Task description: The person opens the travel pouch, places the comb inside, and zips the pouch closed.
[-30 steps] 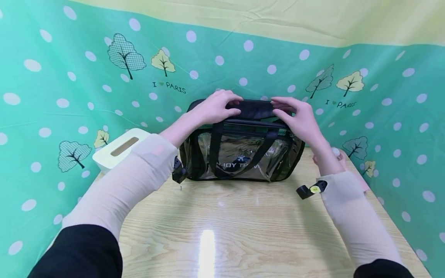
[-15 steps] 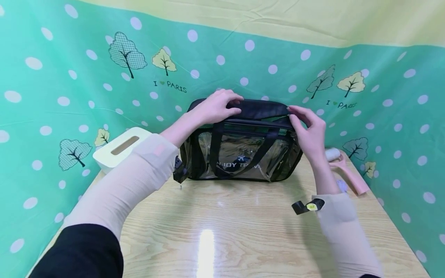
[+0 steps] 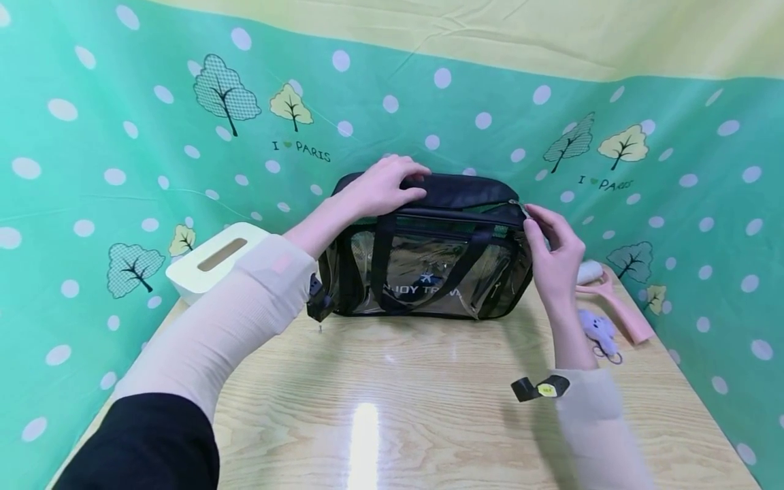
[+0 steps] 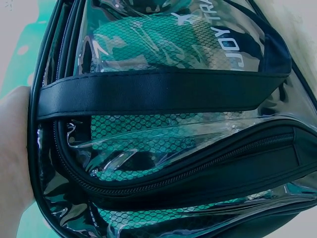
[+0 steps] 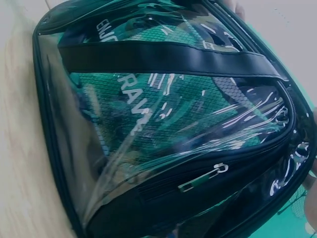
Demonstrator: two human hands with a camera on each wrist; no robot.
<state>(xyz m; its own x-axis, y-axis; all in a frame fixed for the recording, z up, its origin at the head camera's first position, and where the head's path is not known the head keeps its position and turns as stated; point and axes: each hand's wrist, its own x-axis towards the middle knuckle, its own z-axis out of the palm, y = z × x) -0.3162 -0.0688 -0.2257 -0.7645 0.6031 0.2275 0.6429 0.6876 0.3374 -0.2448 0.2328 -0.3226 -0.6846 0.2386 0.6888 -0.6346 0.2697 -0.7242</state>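
A clear travel bag [image 3: 422, 272] with black trim, black handles and white lettering stands upright at the back of the table. On its top edge, my left hand [image 3: 386, 187] holds the bag, fingers over the black top panel and thumb towards the front. My right hand [image 3: 557, 255] is at the bag's upper right corner, thumb and forefinger pinching a small metallic zipper pull [image 3: 520, 207]. Another zipper pull [image 5: 203, 178] hangs free on the bag's end in the right wrist view. Green netting shows through the clear plastic.
A cream tissue box [image 3: 214, 258] stands left of the bag, behind the left forearm. To the right lie a pink handled tool [image 3: 625, 309], a white roll [image 3: 589, 272] and a purple plush keychain [image 3: 599, 330]. A green dotted cloth [image 3: 380, 102] hangs behind the table.
My right hand has moved right and down along the bag's top edge to its corner. The left hand stays in place. The plush and pink tool have come into fuller view.
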